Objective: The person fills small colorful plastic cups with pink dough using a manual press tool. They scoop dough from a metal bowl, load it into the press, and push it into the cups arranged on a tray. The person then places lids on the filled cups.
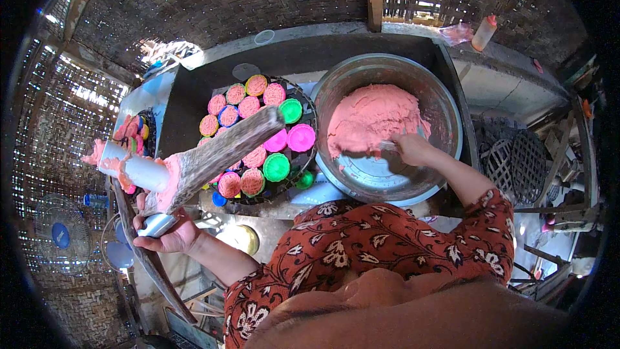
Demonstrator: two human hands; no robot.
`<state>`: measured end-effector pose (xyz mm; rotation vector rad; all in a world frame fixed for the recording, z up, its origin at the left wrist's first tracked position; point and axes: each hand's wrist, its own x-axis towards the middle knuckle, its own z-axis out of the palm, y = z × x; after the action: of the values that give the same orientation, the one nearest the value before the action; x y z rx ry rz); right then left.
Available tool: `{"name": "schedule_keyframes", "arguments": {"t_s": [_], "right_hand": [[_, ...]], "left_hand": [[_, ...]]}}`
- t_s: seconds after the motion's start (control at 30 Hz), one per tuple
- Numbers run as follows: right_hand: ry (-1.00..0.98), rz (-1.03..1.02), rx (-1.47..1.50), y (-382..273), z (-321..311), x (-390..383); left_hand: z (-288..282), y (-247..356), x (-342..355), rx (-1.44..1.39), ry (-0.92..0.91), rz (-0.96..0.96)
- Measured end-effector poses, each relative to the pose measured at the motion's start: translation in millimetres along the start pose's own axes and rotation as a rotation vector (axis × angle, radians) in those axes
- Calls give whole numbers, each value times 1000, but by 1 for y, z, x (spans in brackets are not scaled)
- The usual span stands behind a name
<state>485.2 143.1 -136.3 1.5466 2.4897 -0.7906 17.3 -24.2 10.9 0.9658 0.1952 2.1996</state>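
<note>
My left hand [177, 236] is closed round a smooth silver-grey rounded piece [157, 225], just below a thick wooden bar [219, 155]. A white pipe [145, 173], smeared with pink dough, sits against the bar's lower end; how these parts join is hidden. Over on the right, my right hand [413, 148] reaches into a large metal basin [451, 113]. Its fingers are closed on a small greyish tool [387, 146], mostly covered, at the edge of a big mound of pink dough [374, 113]. Dough strands fill several small colourful round moulds [248, 106] left of the basin.
The moulds stand on a dark round woven tray [309, 100]. Green [290, 110] and magenta moulds [301, 137] there hold no dough. A curved wooden piece [152, 265] slants below my left hand. A fan [61, 235] stands far left; a bottle [484, 32] rests on the back ledge.
</note>
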Motion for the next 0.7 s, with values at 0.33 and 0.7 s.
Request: {"name": "schedule_keyframes", "arguments": {"t_s": [0.33,0.7], "right_hand": [[-22,66,-70,12,32,90],[-150,-164,-97,19,53,62]], "left_hand": [[8,25,-25,158,67,119],[1,30,-27,69,67,89]]}}
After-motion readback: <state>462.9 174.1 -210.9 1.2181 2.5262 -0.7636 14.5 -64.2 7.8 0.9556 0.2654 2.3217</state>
